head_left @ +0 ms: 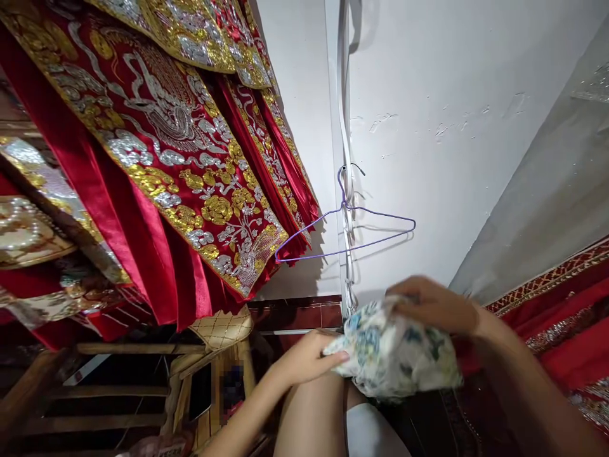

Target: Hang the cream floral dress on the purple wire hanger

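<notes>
A bunched white cloth with a blue and green floral print (404, 355) is held above my lap. My left hand (316, 357) grips its left edge, the thumb lying over the fabric. On its upper right part rests my right hand (425, 304), fingers curled into the folds and slightly blurred. Beyond the cloth, a purple wire hanger (346, 230) hangs bare against the wall, apart from both hands. Whether the cloth is a garment cannot be told from its crumpled shape.
Red embroidered garments (190, 146) hang at the left. White cables (343, 95) run down the white wall (428, 76). A wooden bamboo-like chair (176, 381) stands at lower left. More red trimmed fabric (556, 317) lies along the right side.
</notes>
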Demonstrator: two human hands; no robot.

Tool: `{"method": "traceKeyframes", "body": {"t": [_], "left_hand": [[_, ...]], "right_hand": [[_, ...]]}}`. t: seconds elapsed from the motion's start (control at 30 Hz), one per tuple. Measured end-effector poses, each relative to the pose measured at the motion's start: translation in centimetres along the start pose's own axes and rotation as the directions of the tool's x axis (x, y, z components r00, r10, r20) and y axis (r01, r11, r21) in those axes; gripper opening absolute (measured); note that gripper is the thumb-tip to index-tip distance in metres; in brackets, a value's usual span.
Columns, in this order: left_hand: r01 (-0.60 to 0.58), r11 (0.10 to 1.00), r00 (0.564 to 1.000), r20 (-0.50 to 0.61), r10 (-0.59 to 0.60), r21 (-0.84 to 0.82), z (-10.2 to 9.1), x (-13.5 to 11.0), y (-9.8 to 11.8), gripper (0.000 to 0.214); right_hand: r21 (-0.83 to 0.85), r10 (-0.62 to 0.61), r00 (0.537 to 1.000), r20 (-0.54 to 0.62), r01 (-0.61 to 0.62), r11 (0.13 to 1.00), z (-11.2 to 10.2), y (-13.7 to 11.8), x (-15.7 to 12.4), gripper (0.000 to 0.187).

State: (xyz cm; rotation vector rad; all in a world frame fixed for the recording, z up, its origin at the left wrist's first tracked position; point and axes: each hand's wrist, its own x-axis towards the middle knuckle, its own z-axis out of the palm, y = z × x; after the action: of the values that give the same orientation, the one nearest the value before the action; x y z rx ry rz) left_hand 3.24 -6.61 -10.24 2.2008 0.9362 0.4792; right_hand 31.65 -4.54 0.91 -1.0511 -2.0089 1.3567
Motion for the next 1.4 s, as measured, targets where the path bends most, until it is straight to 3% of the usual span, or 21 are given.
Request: {"method": "traceKeyframes", "body": {"t": [0.07, 0.13, 0.2, 0.23, 0.37, 0.5, 0.57, 0.63, 0.73, 0.83, 0.87, 0.97, 1.07, 1.13, 1.27, 1.3, 1.4], "left_hand": [[0.055, 0.993, 0.996, -0.07, -0.048, 0.102, -2.1, -1.1, -1.3, 0.046], [0.147, 0.965, 0.98, -0.166, -0.112, 0.216, -4.7, -2.1, -1.7, 0.037], [0.251, 0.913, 0.954, -0.24, -0.178, 0.322, -6.9, -2.7, -1.5, 0.033], [0.298, 0.88, 0.94, -0.273, -0.203, 0.369, -7.7, -2.9, -1.4, 0.032], [0.397, 0.805, 0.91, -0.307, -0.28, 0.441, -9.0, -3.7, -1.4, 0.038], [0.268, 0.932, 0.957, -0.183, -0.227, 0.244, -8.0, -4.1, -1.4, 0.044], [0.188, 0.981, 0.952, -0.255, -0.172, 0.042, -7.4, -3.6, -1.3, 0.042], [0.127, 0.981, 0.897, -0.406, -0.177, -0.149, -7.3, -2.7, -1.3, 0.037], [0.037, 0.953, 0.761, -0.61, -0.221, -0.299, -8.0, -0.6, -1.1, 0.035], [-0.003, 0.958, 0.646, -0.732, -0.217, -0.287, -9.5, 2.4, -0.2, 0.034], [-0.011, 0.967, 0.636, -0.748, -0.191, -0.256, -10.0, 3.5, 0.4, 0.033], [-0.04, 0.995, 0.663, -0.747, -0.039, -0.088, -11.2, 6.7, 2.2, 0.028], [-0.057, 0.997, 0.652, -0.755, 0.077, 0.053, -11.6, 8.4, 2.8, 0.025], [-0.037, 0.999, 0.615, -0.788, 0.037, 0.018, -11.5, 8.1, 1.9, 0.026], [0.062, 0.987, 0.53, -0.834, -0.157, -0.146, -10.6, 5.2, -1.6, 0.026], [0.113, 0.986, 0.542, -0.825, -0.162, -0.119, -10.4, 4.5, -2.4, 0.024], [0.259, 0.965, 0.667, -0.729, -0.151, 0.038, -10.0, 3.2, -3.7, 0.019]], "right_hand": [[-0.015, -0.01, 0.958, -0.288, 0.006, 1.0, -2.2, 0.4, 1.6, 0.018], [-0.043, -0.056, 0.877, -0.477, 0.04, 0.998, -3.4, 1.6, 4.0, 0.044], [-0.148, -0.17, 0.821, -0.545, 0.106, 0.983, -3.8, 3.2, 6.7, 0.062], [-0.201, -0.217, 0.799, -0.56, 0.123, 0.972, -3.8, 4.0, 7.9, 0.062], [-0.274, -0.208, 0.769, -0.605, 0.045, 0.961, -3.4, 6.5, 9.8, 0.037], [-0.277, -0.199, 0.759, -0.62, 0.025, 0.961, -3.6, 7.5, 7.6, 0.031], [-0.264, -0.215, 0.74, -0.637, 0.052, 0.963, -4.3, 7.5, 6.1, 0.028], [-0.226, -0.172, 0.717, -0.676, 0.021, 0.974, -5.1, 7.2, 4.8, 0.026], [-0.107, -0.036, 0.759, -0.65, -0.045, 0.993, -5.7, 6.5, 3.4, 0.028], [0.001, -0.007, 0.833, -0.553, 0.009, 1.0, -4.4, 5.7, 2.8, 0.029], [0.017, -0.02, 0.844, -0.536, 0.034, 0.999, -3.6, 5.4, 2.8, 0.029], [0.021, -0.041, 0.842, -0.538, 0.063, 0.998, -1.5, 4.6, 2.9, 0.031], [0.007, -0.029, 0.822, -0.569, 0.04, 0.999, -1.1, 4.2, 2.7, 0.029], [-0.026, -0.04, 0.809, -0.586, 0.03, 0.999, -1.8, 4.0, 2.1, 0.028], [-0.042, -0.027, 0.788, -0.615, 0.001, 0.999, -3.6, 3.6, 0.9, 0.024], [-0.024, -0.011, 0.788, -0.616, -0.004, 1.0, -3.7, 3.4, 0.7, 0.022], [0.019, 0.013, 0.796, -0.605, -0.003, 1.0, -3.4, 2.8, 0.3, 0.016]]}}
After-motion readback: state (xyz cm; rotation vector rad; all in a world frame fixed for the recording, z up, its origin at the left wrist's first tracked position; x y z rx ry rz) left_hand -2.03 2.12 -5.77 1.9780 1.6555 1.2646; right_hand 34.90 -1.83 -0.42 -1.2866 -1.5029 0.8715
